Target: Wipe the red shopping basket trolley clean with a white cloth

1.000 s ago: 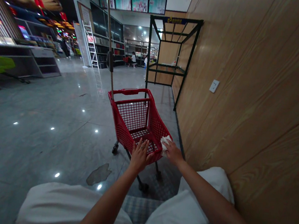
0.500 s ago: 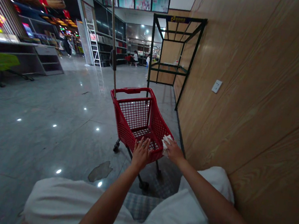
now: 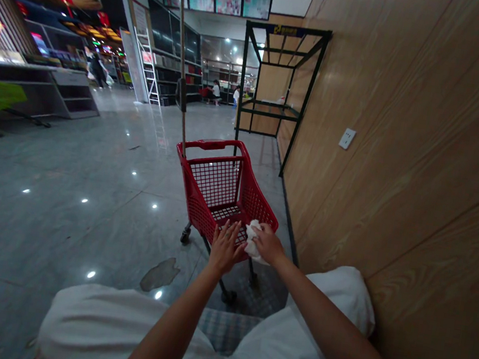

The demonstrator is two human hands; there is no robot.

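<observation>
Lowest in the frame, the wearer's white trousers [image 3: 103,327] spread to either side, and both arms reach up between them toward the middle. The left hand [image 3: 225,246] lies at the near rim, its grip wide with fingers extended and spread, in the same place as half a second ago; how firmly it bears on the plastic, I cannot tell. Just beside it, the right hand [image 3: 269,246] has its grip closed on a crumpled white cloth [image 3: 252,244]. That hand and cloth have shifted left from the cart's right front corner to the near edge, closer to the left hand, baring the corner; this looks like a wiping pass across the rim, with the left hand perhaps steadying it. The red plastic shopping cart [image 3: 258,203] stands at the centre of the frame, upright, its lattice basket holding nothing visible, its low end toward the wearer and its handle [image 3: 211,144] at the far end. The plastic looks whole and faintly glossy. A thin pole [image 3: 183,35] rises from its far left corner. Beyond, at upper centre right, a black metal rack [image 3: 242,73] stands beside the wood-grained wall [image 3: 397,136].
</observation>
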